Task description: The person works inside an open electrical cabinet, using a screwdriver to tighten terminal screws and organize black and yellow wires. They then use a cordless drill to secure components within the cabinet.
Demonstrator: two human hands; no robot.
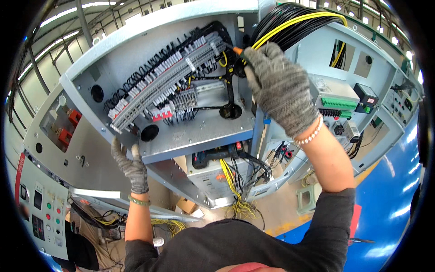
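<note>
My right hand (282,84), in a grey knit glove, is closed around a screwdriver (238,51) whose orange end shows past the fingers. Its thin shaft points left to the upper right end of a long terminal block row (170,77); whether the tip touches it is too small to tell. Black wires with white markers line the row inside an open grey metal cabinet (199,153). At the cabinet's lower left edge rests my left hand (132,168), gloved too, fingers apart and holding nothing. Red terminals (162,114) sit on a shorter row below.
A thick black cable coil (283,29) with yellow wires hangs by my right hand. Below the compartment lie a cordless drill (206,157) and loose yellow wires (235,190). An open door (312,68) carries modules on the right. A button panel (43,213) stands lower left.
</note>
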